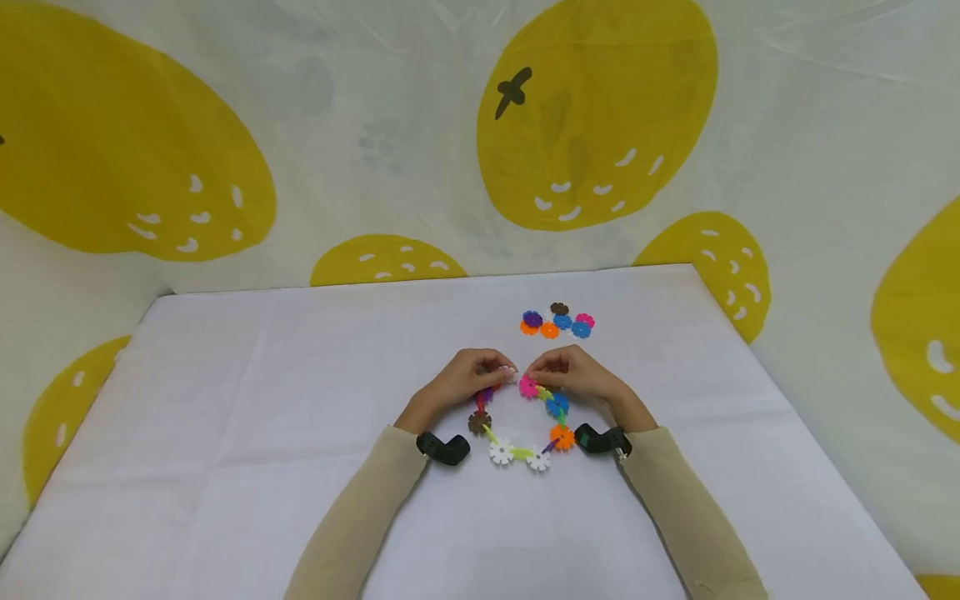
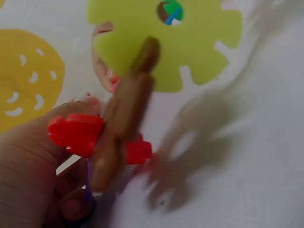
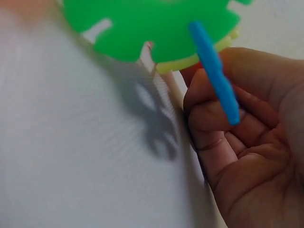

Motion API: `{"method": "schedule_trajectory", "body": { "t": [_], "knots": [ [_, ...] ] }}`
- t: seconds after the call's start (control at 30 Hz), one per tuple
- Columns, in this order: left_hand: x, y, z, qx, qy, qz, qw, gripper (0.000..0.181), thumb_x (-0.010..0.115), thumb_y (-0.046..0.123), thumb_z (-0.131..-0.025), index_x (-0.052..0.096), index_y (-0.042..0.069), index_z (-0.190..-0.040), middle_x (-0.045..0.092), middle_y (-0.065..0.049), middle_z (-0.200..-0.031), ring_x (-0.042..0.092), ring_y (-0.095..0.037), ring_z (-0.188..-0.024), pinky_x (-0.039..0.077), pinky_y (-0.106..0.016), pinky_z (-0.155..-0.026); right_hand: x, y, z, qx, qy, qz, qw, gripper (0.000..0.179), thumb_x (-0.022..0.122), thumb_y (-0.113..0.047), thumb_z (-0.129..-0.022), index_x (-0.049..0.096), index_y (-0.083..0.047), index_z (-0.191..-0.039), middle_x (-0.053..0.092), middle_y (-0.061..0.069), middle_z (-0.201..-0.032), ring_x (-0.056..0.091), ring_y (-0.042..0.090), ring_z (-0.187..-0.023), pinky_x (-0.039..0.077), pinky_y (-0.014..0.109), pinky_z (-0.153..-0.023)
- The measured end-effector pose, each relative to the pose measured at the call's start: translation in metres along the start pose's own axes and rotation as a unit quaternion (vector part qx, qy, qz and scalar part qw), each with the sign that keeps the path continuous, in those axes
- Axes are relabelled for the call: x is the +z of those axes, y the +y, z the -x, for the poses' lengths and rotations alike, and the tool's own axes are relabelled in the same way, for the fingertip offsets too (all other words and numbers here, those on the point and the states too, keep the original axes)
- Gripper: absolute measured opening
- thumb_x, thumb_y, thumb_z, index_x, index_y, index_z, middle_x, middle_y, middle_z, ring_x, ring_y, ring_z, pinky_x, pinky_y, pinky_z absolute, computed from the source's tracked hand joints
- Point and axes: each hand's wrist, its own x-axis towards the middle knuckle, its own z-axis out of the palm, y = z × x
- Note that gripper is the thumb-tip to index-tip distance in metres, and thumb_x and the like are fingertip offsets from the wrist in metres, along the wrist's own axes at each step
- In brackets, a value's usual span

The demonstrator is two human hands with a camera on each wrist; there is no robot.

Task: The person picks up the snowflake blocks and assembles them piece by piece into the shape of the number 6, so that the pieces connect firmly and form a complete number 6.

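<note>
White across its top, the counter (image 1: pixel 225 433) lies under a chain of notched discs (image 1: pixel 496 452) that curves toward me from between my left hand (image 1: pixel 461 380), pinching a white disc (image 1: pixel 509 374), and right hand (image 1: pixel 581 373), pinching a pink disc (image 1: pixel 528 387).

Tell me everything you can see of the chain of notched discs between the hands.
The chain is a nearly closed loop of slotted discs, plastic by their look, in white, purple, red, brown, yellow-green, orange, green, blue and pink. Neighbours interlock at their slots, some face-on, others edge-on to the head camera. The left hand pinches a white disc at one end, the right hand the pink disc at the other. Whether these ends touch is unclear. Parts cast shadows on the white tablecloth.
</note>
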Motion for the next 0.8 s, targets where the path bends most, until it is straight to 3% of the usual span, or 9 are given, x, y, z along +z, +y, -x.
{"method": "schedule_trajectory", "body": {
  "t": [0.23, 0.5, 0.8],
  "knots": [
    [-0.0001, -0.0049, -0.0007, 0.038, 0.031, 0.016, 0.9987, 0.017, 0.065, 0.016, -0.094, 0.073, 0.01, -0.108, 0.065, -0.002, -0.099, 0.057, -0.012, -0.088, 0.048, -0.026, -0.079, 0.0013, -0.0037, 0.0012, 0.028, 0.032, -0.015, 0.999, 0.023, 0.064, -0.01, -0.095, 0.069, 0.006, -0.111, 0.069, 0.006, -0.085, 0.056, 0.012, -0.063, 0.048, 0.02, -0.061],
    [0.0019, -0.0015, 0.0016, 0.029, 0.042, 0.029, 0.9983, 0.017, 0.069, 0.018, -0.092, 0.074, 0.009, -0.106, 0.068, -0.002, -0.093, 0.058, -0.012, -0.082, 0.049, -0.025, -0.074, 0.0013, 0.002, 0.0005, 0.054, 0.051, -0.072, 0.9946, 0.029, 0.065, -0.013, -0.095, 0.067, 0.007, -0.116, 0.071, 0.004, -0.091, 0.058, 0.011, -0.067, 0.05, 0.019, -0.066],
    [0.0039, -0.0001, 0.0008, 0.039, 0.05, 0.021, 0.9978, 0.014, 0.072, 0.018, -0.09, 0.075, 0.009, -0.101, 0.068, -0.001, -0.085, 0.059, -0.01, -0.074, 0.05, -0.024, -0.07, 0.0016, 0.0036, 0.0003, 0.066, 0.056, -0.088, 0.9924, 0.03, 0.066, -0.013, -0.094, 0.067, 0.007, -0.116, 0.072, 0.004, -0.092, 0.059, 0.012, -0.066, 0.052, 0.02, -0.067]
  ]
}}
